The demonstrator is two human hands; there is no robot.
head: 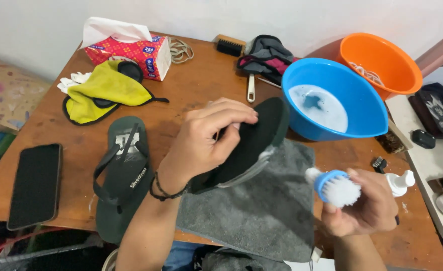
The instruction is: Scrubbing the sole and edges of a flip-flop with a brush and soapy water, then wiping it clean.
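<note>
Far left, near the table (196, 85) edge: a black phone (34, 184) lying flat, screen dark. Behind it, a yellow cloth (103, 88) with black trim, bunched, just in front of a red tissue box (131, 52) with a white tissue standing out of the top.

Next right, a dark green flip-flop (123, 178) lies strap up, its heel end hanging past the near edge. Touching its right side, a grey towel (261, 206) spread flat over the table front.

Our left hand (209, 138) holds a second sandal (249, 143) up on edge over the towel, dark sole turned to us; fingers curled over its upper rim, thumb behind. A black cord bracelet sits at the wrist. The hand hides the middle of the sandal.

Behind, at the far edge: rubber bands (181, 50), a dark wooden brush (230, 45), a heap of dark and pink cloth (266, 55).

Right of the sandal, a blue basin (367, 118) with a shallow pool of soapy water, almost touching the sandal's toe. Behind it an orange basin (397, 62).

Our right hand (367, 206) grips a blue brush (334, 185), white bristles facing us, fingers closed round its body, clear of the sandal. A white pump bottle (399, 181) stands just beyond.

Surface: brown wood, scuffed. White wall behind.
</note>
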